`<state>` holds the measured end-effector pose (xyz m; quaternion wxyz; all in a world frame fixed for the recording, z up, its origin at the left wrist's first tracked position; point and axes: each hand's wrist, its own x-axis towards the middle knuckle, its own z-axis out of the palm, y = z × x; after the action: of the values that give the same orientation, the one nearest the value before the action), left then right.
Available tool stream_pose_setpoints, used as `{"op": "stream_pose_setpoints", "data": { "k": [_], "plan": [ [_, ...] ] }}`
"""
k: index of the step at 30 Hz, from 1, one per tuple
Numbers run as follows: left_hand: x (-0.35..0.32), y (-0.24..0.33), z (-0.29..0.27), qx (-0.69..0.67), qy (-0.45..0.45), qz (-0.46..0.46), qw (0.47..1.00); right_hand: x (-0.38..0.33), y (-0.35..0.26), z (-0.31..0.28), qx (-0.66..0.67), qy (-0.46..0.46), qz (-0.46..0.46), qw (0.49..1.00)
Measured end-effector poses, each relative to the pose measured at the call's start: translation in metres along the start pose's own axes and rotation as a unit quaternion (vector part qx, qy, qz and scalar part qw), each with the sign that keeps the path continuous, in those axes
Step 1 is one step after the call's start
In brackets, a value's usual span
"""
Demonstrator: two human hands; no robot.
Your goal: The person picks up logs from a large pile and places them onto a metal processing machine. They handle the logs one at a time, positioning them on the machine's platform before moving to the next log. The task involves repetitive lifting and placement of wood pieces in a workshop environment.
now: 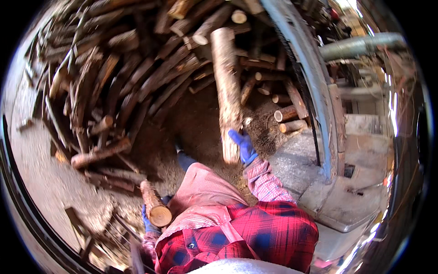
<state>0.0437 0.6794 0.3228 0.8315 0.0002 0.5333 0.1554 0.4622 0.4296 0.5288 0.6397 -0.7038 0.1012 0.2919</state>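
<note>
A long, pale-barked log (226, 82) points away from me, its near end peeled to lighter wood. My right hand (245, 147), in a blue glove, grips it close to that near end, the thumb lying over the wood. At my lower left, a shorter log (151, 196) shows its round sawn end towards me. My left hand (148, 221), also gloved in blue, is closed against the outer side of this log; most of its fingers are hidden. A pinkish checked apron (205, 185) hangs between the two logs.
A large pile of logs and branches (132, 77) covers the far left. Several short cut logs (292, 126) lie right of the long log. A light blue metal post (315, 77) and metal machine surface (296, 160) stand on the right. Wood scraps (107, 233) lie lower left.
</note>
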Motion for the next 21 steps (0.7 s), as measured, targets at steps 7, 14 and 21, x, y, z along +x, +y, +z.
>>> {"op": "stream_pose_setpoints", "data": {
  "k": [7, 14, 21],
  "plan": [
    [-0.004, -0.08, 0.125, 0.056, -0.046, -0.044, 0.996, 0.142, -0.137, -0.141, 0.244, 0.186, -0.202, 0.93],
    [0.004, -0.157, 0.204, 0.106, -0.09, -0.06, 0.989, 0.203, -0.256, -0.285, 0.295, 0.199, -0.14, 0.924],
    [-0.022, -0.242, 0.249, 0.12, -0.108, -0.022, 0.987, 0.163, -0.341, -0.431, -0.692, 0.334, -0.442, 0.463]
  ]
}}
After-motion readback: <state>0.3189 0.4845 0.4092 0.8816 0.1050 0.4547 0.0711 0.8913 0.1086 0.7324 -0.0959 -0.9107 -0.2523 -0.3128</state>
